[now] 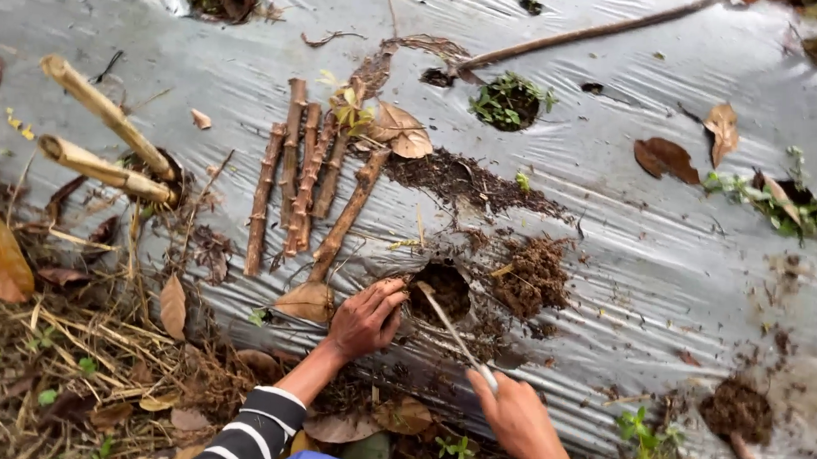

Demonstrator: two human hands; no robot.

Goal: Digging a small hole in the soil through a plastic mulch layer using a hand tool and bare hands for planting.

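Head view, looking down at silver plastic sheeting (661, 265) spread over the ground.

My left hand (366, 317) rests at the near-left rim of a hole (443, 289) cut in the sheeting. Its fingers are curled and press on the plastic and soil at the edge; they grip nothing that I can see. The sleeve is striped black and white.

My right hand (515, 414) is closed around the handle of a knife (455, 335). The blade slants up and left, and its tip reaches into the hole.

The hole shows dark soil inside. A loose heap of dug soil (534, 275) lies on the sheeting just to the right of it.

Beyond the left hand, a row of brown stick cuttings (306, 176) lies side by side on the plastic, near the hole but not touching it. The nearest one points down toward a dry leaf (306, 300) just beside my left hand.

Two pale bamboo stakes (113, 142) stand tilted in another hole at far left. Other holes with small green weeds (511, 102) sit farther up the sheeting.
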